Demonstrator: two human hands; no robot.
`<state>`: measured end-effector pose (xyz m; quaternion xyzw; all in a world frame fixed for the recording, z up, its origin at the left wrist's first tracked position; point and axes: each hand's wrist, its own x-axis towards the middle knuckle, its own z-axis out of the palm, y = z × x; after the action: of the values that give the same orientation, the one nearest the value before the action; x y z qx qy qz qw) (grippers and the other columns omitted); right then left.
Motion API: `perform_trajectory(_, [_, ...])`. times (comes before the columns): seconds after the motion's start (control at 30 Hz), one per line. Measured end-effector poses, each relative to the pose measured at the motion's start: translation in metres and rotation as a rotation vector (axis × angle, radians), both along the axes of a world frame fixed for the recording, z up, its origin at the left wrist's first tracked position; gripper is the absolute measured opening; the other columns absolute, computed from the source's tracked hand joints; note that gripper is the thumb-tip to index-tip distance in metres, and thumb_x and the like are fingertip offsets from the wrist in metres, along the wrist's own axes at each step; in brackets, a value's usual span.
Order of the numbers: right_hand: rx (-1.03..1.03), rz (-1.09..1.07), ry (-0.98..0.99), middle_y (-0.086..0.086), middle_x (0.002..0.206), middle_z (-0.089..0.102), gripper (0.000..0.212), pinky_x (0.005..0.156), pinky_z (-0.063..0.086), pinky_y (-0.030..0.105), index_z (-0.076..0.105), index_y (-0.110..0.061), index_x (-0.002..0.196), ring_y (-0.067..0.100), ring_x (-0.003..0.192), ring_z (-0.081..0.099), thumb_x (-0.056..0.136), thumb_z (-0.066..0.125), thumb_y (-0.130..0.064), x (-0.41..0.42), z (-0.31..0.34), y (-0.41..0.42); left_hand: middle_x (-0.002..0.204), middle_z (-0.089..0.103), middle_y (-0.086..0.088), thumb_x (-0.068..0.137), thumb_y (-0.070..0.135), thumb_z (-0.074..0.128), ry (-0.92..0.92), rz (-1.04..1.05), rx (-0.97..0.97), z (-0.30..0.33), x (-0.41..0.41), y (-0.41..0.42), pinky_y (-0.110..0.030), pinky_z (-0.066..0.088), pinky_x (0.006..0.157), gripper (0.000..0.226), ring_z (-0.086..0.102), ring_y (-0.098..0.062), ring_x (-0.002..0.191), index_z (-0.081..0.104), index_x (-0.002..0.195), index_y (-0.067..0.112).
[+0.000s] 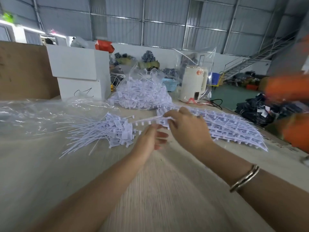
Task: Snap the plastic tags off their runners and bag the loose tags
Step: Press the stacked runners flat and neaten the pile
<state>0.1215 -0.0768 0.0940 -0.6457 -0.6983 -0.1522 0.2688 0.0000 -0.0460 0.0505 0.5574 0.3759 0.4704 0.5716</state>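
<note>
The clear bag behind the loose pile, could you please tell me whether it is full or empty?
Largely full: the clear bag bulges with white tags, its mouth standing open above them.

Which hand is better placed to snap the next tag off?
Probably the right hand: its fingers already grip the white plastic tag runner. The left hand sits just below, seemingly holding nothing.

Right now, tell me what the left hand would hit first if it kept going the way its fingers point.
Probably the runner strip that the right hand grips, just beyond the left hand's fingertips. The image is blurred, so depth is uncertain.
</note>
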Motion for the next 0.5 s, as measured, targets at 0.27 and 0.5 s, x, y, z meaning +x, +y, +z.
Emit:
perform_trajectory(0.27, [-0.261,0.151,-0.14,-0.001,0.109,0.057,0.034,0.094,0.034,0.038,0.051,-0.033,0.123,0.02,0.099,0.057,0.093,0.035,-0.029,-0.032,-0.033,-0.037,0.076,0.068,-0.002,0.092,0.008,0.049,0.189,0.014,-0.016,-0.003,-0.026,0.007,-0.02,0.046,0.061,0.024,0.061,-0.01,0.067,0.071,0.09,0.017])
perform_trajectory(0.5, [-0.125,0.304,-0.519,0.0,0.107,0.053,0.035,0.082,0.039,0.035,0.059,-0.033,0.117,0.02,0.092,0.058,0.084,0.06,-0.019,-0.037,-0.045,-0.039,0.073,0.071,-0.007,0.084,0.003,0.049,0.114,-0.02,-0.031,-0.005,-0.042,0.014,-0.025,0.048,0.06,0.03,0.065,-0.021,0.072,0.074,0.075,0.016])
